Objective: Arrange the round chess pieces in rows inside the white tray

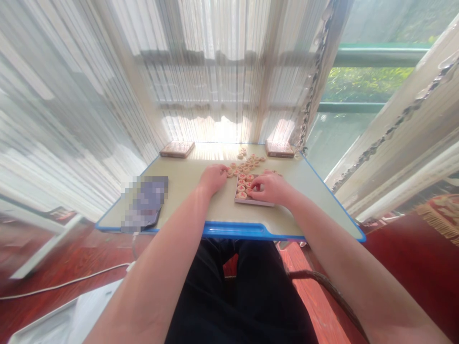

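Observation:
A small beige table with a blue rim [229,230] stands before me. On it a flat tray [255,202] holds round wooden game discs with red marks [242,186] in rows. My right hand [271,187] rests over the tray, fingers curled on the discs there. My left hand [213,178] lies left of the tray, fingers bent, its tips touching a loose disc [229,174]. Several more loose discs [248,163] are scattered behind the tray.
Two flat wooden boxes lie at the table's far edge, one on the left [177,149] and one on the right [279,149]. A phone [147,205] with a cable lies at the near left corner. Sheer curtains hang close behind. The floor is red.

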A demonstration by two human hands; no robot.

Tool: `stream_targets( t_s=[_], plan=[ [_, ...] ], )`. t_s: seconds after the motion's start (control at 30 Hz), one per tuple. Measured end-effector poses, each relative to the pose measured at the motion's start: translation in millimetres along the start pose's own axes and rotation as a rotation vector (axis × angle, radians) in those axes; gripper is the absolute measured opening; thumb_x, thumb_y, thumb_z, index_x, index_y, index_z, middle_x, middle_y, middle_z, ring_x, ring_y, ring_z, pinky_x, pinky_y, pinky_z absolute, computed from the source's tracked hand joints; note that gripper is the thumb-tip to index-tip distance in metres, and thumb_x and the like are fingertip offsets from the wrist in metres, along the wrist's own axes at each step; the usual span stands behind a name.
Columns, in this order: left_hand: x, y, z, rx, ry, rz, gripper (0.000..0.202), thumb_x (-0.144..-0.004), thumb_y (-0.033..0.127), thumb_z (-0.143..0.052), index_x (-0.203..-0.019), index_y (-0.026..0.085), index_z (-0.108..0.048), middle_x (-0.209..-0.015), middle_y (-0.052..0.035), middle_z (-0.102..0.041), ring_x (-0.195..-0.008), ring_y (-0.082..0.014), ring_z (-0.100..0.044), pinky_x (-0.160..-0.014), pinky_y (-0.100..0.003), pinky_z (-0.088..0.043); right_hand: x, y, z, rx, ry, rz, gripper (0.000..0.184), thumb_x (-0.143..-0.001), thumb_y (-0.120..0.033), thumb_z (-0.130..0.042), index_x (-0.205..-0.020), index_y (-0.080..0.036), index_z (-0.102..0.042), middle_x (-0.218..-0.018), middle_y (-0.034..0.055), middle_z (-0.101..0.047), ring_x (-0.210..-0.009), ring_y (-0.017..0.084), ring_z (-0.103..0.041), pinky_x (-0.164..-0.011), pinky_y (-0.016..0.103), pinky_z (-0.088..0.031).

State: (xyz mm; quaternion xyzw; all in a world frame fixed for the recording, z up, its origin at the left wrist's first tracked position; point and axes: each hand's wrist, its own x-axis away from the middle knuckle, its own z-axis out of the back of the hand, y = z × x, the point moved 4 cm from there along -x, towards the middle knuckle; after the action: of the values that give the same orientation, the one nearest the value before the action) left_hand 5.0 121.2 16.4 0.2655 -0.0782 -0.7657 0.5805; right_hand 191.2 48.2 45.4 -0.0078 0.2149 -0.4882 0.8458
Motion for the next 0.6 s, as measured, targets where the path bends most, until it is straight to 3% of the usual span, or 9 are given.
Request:
stream_targets(
  t_s=[0.23,0.43,0.6],
  plan=[
    [0.3,0.3,-1.2,-0.016,0.015,-0.027,0.031,-0.081,0.023,-0.046,-0.102,0.018,-0.068,-0.102,-0.0066,-0.068,-0.096,-0.0206,-0.060,-0.092,-0.028,-0.043,0.8,0.6,1.6,-0.003,-0.089,-0.037,0.017,-0.068,-0.038,-0.063,-0.065,-0.021,-0.066,-0.064,0.0004,-0.065,-0.066,0.015,-0.054,-0.062,0.026,-0.038],
    [0.8,1.3,0.1,-0.014,0.009,-0.024,0.031,-0.081,0.023,-0.046,-0.103,0.018,-0.068,-0.102,-0.0065,-0.068,-0.095,-0.0201,-0.060,-0.091,-0.027,-0.043,-0.9,3.3,-2.8,-0.039,-0.133,0.052,0.021,-0.071,-0.039,-0.060,-0.067,-0.019,-0.066,-0.061,-0.0004,-0.062,-0.059,0.012,-0.050,-0.056,0.024,-0.034],
    [0.6,2.0,0.8,0.018,0.024,-0.043,0.031,-0.080,0.022,-0.046,-0.100,0.018,-0.069,-0.100,-0.0071,-0.068,-0.094,-0.0210,-0.061,-0.089,-0.028,-0.044,-1.9,6.1,-4.3,-0.036,-0.100,0.046,0.020,-0.069,-0.037,-0.062,-0.065,-0.018,-0.066,-0.058,-0.0005,-0.060,-0.059,0.012,-0.048,-0.059,0.024,-0.035]
  ],
)
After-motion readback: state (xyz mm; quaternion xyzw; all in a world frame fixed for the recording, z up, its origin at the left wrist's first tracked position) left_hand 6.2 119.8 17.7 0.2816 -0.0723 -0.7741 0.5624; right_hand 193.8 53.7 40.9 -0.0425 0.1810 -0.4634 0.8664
